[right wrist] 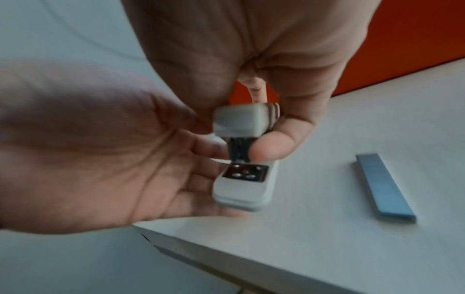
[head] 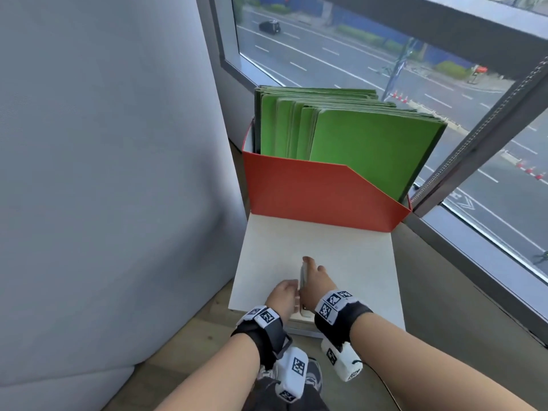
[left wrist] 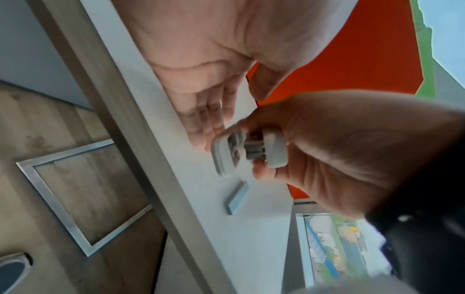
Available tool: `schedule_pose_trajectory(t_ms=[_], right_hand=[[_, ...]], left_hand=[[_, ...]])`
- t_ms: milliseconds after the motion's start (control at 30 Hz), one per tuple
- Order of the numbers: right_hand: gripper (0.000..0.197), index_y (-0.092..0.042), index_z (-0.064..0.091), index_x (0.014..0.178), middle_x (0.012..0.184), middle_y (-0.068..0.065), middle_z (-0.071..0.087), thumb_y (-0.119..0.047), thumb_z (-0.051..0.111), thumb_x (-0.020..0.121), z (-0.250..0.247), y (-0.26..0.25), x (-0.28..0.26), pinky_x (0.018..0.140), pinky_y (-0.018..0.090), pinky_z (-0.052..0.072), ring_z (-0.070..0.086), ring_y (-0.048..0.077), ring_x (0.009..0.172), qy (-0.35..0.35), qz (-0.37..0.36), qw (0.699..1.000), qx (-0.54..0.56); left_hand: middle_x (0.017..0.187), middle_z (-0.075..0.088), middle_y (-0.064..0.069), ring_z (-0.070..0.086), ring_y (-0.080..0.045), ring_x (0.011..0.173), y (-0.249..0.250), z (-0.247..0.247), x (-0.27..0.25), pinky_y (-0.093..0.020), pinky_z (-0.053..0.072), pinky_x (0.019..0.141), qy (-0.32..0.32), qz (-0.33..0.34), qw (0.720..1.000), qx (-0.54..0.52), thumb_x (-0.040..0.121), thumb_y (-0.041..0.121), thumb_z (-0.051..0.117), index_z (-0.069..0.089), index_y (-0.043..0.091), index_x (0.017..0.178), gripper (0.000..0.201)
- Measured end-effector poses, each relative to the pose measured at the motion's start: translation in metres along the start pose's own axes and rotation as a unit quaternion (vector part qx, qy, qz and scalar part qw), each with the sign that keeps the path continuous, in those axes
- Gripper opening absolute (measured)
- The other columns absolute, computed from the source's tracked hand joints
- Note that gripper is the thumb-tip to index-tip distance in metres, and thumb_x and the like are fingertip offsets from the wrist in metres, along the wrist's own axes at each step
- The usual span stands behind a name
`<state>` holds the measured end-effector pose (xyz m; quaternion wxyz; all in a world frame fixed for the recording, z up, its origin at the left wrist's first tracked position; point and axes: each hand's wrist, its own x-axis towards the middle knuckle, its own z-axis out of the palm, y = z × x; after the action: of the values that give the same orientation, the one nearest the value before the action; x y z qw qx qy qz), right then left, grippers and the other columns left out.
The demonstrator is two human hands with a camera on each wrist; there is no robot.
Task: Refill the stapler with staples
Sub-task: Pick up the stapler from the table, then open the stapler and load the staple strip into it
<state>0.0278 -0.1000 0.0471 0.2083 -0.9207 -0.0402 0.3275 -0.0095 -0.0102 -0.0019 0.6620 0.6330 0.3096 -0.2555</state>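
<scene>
Right hand comes down from twelve o'clock in its own wrist view and pinches the stapler, thumb against the metal magazine and fingers curled behind the grey top arm. Meeting it from nine o'clock, the left hand cups the stapler's base, its fingers curled under the white foot near the metal plate. The stapler is held just above the near edge of the bench, top arm and base parted only a little at the nose.

My reading is that the opening step is in hand: the top still has to swing clear of the magazine before anything can go in. The next move calls for the left hand to keep the base steady while the right lifts the top arm fully back, then for one hand to let go and fetch the strip of staples lying flat on the bench at three o'clock of the stapler, apart from both hands.

Beyond it, at twelve o'clock in the head view, a red file box holds green folders.

Whether the magazine is empty cannot be told (both wrist views are blurred there), and in the head view the hands hide nearly all of the stapler.
</scene>
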Motion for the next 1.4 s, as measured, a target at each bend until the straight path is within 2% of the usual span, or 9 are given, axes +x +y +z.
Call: schedule_pose_trajectory(t_ms=[300,433,600,700,800,900,1067,1200,1400], right_hand=[[0.072,-0.018,0.004,0.146,0.109,0.025,0.06,-0.006,0.04,0.085,-0.032,-0.004,-0.021,0.072,0.039,0.049,0.063,0.038,0.089,0.049,-0.068,0.996,0.016],[0.077,-0.014,-0.001,0.147,0.108,0.025,0.061,-0.008,0.043,0.084,-0.043,-0.003,-0.021,0.072,0.037,0.048,0.062,0.037,0.091,0.011,-0.057,0.998,0.004],[0.077,-0.016,0.002,0.146,0.104,0.024,0.064,-0.013,0.048,0.084,-0.055,-0.003,-0.018,0.072,0.038,0.052,0.064,0.036,0.089,-0.013,-0.045,0.999,-0.022],[0.066,-0.012,0.015,0.145,0.102,0.021,0.066,-0.018,0.048,0.087,-0.071,-0.007,-0.018,0.067,0.037,0.051,0.064,0.034,0.084,-0.017,-0.041,0.999,-0.009],[0.049,-0.006,0.044,0.133,0.071,0.007,0.058,-0.017,0.054,0.086,-0.095,-0.009,-0.022,0.049,0.029,0.041,0.051,0.02,0.054,-0.045,0.0,0.997,0.056],[0.04,-0.005,0.059,0.12,0.059,0.004,0.055,-0.019,0.06,0.083,-0.116,-0.016,-0.021,0.044,0.024,0.039,0.048,0.017,0.048,-0.039,0.012,0.999,0.032],[0.016,-0.002,0.073,0.086,0.069,0.009,0.072,-0.016,0.072,0.078,-0.145,-0.023,-0.001,0.05,0.026,0.057,0.067,0.019,0.057,0.046,0.004,0.996,0.082],[0.021,-0.006,0.065,0.089,0.079,0.007,0.07,-0.02,0.075,0.076,-0.159,-0.014,0.02,0.046,0.02,0.049,0.066,0.016,0.061,0.116,0.002,0.979,0.167],[0.047,-0.004,0.063,0.098,0.082,0.007,0.074,-0.037,0.079,0.069,-0.15,0.005,0.046,0.076,0.032,0.059,0.071,0.02,0.077,0.081,0.069,0.958,0.266]], left_hand=[[0.046,0.051,0.006,0.043,-0.013,0.038,0.047,0.018,-0.009,-0.017,0.03,0.04,-0.039,0.029,0.997,-0.059,0.09,0.031,0.04,0.057,0.022,0.07,0.027],[0.052,0.049,0.001,0.039,-0.018,0.043,0.045,0.026,-0.001,-0.021,0.03,0.044,-0.046,0.03,0.997,-0.051,0.086,0.04,0.043,0.058,0.022,0.082,0.024],[0.063,0.052,-0.004,0.044,-0.02,0.051,0.046,0.028,0.002,-0.022,0.033,0.045,-0.034,0.038,0.998,-0.042,0.091,0.025,0.036,0.058,0.015,0.093,0.025],[0.059,0.055,-0.003,0.048,-0.02,0.047,0.051,0.023,0.005,-0.022,0.038,0.044,-0.019,0.031,0.999,-0.029,0.095,0.021,0.032,0.054,0.015,0.084,0.025],[0.056,0.052,-0.007,0.05,-0.017,0.04,0.053,0.012,0.004,-0.02,0.041,0.042,-0.036,0.034,0.998,-0.027,0.098,0.015,0.029,0.051,0.014,0.076,0.031],[0.06,0.053,-0.009,0.05,-0.018,0.045,0.061,0.012,0.002,-0.025,0.041,0.049,-0.056,0.032,0.998,-0.008,0.097,0.015,0.029,0.052,0.013,0.079,0.029],[0.066,0.052,-0.011,0.048,-0.02,0.051,0.073,0.005,0.006,-0.026,0.042,0.048,-0.054,0.062,0.997,0.005,0.096,0.013,0.031,0.05,0.008,0.105,0.022],[0.065,0.051,-0.012,0.047,-0.018,0.048,0.077,-0.003,0.005,-0.022,0.043,0.043,-0.065,0.062,0.996,-0.008,0.095,0.01,0.032,0.059,0.01,0.095,0.026],[0.062,0.052,-0.009,0.049,-0.015,0.043,0.077,-0.01,-0.007,-0.021,0.041,0.045,-0.137,0.062,0.988,-0.035,0.097,0.017,0.026,0.062,0.011,0.091,0.037]])
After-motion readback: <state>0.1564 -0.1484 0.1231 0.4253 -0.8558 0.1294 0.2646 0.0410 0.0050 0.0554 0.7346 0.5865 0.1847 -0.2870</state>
